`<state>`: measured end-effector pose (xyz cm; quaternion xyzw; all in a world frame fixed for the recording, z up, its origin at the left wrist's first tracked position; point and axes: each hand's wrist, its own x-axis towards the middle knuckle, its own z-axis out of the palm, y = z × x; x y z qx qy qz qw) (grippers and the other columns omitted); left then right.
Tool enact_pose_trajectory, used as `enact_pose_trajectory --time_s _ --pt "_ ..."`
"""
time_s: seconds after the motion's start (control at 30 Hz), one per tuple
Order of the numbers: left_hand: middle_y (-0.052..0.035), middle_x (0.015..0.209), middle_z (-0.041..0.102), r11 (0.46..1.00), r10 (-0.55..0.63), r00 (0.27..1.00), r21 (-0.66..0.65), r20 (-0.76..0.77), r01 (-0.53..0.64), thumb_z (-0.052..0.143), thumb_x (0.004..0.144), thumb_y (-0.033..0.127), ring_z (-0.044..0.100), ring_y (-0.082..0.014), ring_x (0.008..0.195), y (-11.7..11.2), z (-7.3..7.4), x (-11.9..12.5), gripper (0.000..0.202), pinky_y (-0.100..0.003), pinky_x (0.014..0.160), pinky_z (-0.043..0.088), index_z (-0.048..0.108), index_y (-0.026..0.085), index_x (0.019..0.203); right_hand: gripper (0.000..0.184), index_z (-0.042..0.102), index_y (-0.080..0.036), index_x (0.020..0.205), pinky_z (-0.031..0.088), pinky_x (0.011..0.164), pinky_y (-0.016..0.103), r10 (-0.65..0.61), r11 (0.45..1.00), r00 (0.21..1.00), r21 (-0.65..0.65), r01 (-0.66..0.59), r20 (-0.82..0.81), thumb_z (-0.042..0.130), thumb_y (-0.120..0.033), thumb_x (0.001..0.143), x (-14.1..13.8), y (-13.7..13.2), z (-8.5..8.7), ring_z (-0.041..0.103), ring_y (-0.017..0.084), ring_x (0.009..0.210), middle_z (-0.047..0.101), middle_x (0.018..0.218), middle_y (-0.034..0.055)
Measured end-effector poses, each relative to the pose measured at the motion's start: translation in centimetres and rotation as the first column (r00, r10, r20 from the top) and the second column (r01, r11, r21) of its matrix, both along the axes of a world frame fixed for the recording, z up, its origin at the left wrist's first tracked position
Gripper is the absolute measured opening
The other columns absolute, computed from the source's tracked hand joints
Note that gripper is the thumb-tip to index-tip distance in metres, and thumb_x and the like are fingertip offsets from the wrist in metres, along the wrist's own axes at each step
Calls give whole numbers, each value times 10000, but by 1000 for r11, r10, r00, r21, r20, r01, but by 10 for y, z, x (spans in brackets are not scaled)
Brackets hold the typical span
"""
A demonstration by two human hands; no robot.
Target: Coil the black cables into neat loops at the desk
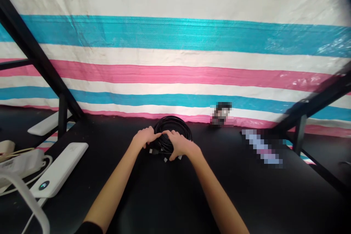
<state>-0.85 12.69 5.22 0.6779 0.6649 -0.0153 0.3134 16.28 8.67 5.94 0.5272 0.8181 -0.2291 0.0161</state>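
Observation:
A coil of black cable [175,120] lies on the black tabletop, with a USB plug [154,151] and other small connector ends showing at its near side. My left hand [146,137] grips the coil's left edge, its thumb reaching in over the loops. Across the coil's right part, my right hand [178,144] is curved with thumb and fingers round the loops. The two hands nearly meet at the coil's middle. Parts of the cable beneath the fingers are hidden.
At left lie a white power bank [61,170] with a lit display, a white power strip [23,164] with cords, and a curved white tube [30,197]. Black metal frames [41,58] flank the table [164,197]. Behind hangs a striped sheet [175,33]. Two items at right are blurred out.

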Motion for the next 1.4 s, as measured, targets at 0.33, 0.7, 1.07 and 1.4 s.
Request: enact_pose_trajectory --time_s 0.33,0.7,1.07,1.4 --pt "-78 500 636 986 166 917 -68 364 -152 431 907 465 639 -226 439 17 -12 0 453 -278 446 499 574 47 1006 255 671 -153 886 413 680 231 54 998 990 35 -50 -133 623 -43 661 11 10 -1 583 169 797 635 844 34" --pt "-22 785 653 968 228 792 -47 566 -245 466 957 317 636 -119 600 14 -5 6 351 -260 575 547 475 118 1246 80 704 -143 774 411 614 212 26 1000 953 19 -21 -302 664 -112 712 21 15 4 576 136 667 644 685 -8" --pt "-180 1128 647 938 179 938 237 296 -254 581 792 562 568 -343 1127 30 -28 -12 620 -392 905 437 506 128 1228 405 624 -155 1179 406 985 326 -146 975 940 118 190 -309 645 -349 825 50 21 9 558 225 1128 608 1219 111" --pt "-110 1128 614 935 80 977 323 199 -143 565 871 396 574 -255 1057 22 -34 8 371 -472 909 443 563 145 1143 481 513 -138 1236 421 882 447 -485 862 873 137 488 -57 644 -319 810 65 36 -17 547 353 1132 577 1225 198"
